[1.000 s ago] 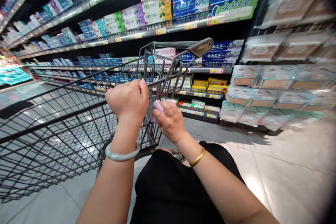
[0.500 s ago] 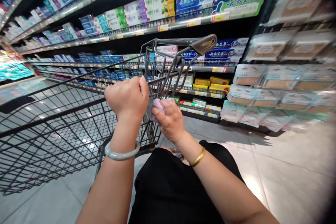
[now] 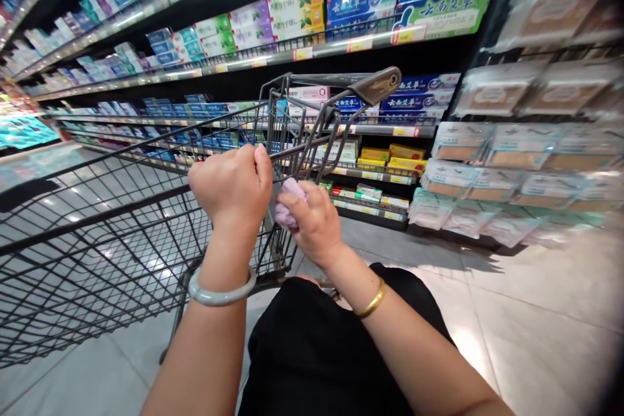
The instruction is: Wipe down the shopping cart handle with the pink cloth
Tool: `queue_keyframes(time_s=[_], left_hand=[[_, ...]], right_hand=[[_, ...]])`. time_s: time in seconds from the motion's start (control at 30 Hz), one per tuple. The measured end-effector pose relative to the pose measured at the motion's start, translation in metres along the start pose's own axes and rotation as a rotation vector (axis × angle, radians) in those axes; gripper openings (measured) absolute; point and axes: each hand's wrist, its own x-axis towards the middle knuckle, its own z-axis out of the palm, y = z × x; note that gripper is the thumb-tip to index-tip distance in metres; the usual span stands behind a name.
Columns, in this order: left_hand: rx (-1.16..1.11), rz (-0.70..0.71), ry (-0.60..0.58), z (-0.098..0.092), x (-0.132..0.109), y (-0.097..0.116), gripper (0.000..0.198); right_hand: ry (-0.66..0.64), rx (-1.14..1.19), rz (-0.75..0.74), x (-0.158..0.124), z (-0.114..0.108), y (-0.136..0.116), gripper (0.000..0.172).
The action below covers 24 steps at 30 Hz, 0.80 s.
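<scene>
A dark wire shopping cart (image 3: 146, 205) stretches across the left and middle, its grey handle (image 3: 377, 86) pointing to the upper right. My left hand (image 3: 233, 185), with a pale bangle at the wrist, is closed around the cart's top rim; its fingertips are hidden. Just right of it, my right hand (image 3: 316, 224) clutches a crumpled lilac cloth (image 3: 288, 207) against the cart's rear wire frame. Whether the cloth touches the wires I cannot tell. A gold bangle circles the right wrist.
Shelves (image 3: 336, 45) of boxed toothpaste run along the aisle behind the cart. Clear-wrapped packs (image 3: 502, 91) hang at the right. Below are grey floor tiles (image 3: 526, 312) and my black-clothed lap (image 3: 322, 351).
My right hand and the lilac cloth have shifted slightly left, and more of the cloth shows. The left hand has stayed on the rim, moving slightly left in view.
</scene>
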Motion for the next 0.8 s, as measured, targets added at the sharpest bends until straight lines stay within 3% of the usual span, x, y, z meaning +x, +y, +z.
queue_keyframes(time_s=[0.17, 0.23, 0.33, 0.43, 0.67, 0.8], left_hand=[[0.001, 0.014, 0.02, 0.0, -0.001, -0.001, 0.058], [0.004, 0.015, 0.03, 0.0, -0.002, -0.001, 0.057], [0.005, 0.015, 0.04, 0.001, -0.002, -0.002, 0.057], [0.006, 0.016, 0.035, 0.002, -0.001, -0.003, 0.057], [0.01, 0.02, 0.012, -0.002, -0.001, -0.001, 0.058], [0.0, 0.017, 0.013, -0.001, -0.001, -0.001, 0.056]], right_hand=[[0.148, 0.005, 0.109, 0.016, -0.015, 0.014, 0.031], [0.087, -0.005, 0.112, 0.011, -0.009, 0.003, 0.032], [-0.085, -0.059, -0.005, -0.006, 0.009, -0.022, 0.028], [-0.133, -0.068, -0.115, -0.014, 0.018, -0.033, 0.021], [0.133, -0.044, 0.018, 0.006, 0.002, 0.005, 0.028], [0.095, -0.083, -0.037, -0.01, 0.014, -0.001, 0.025]])
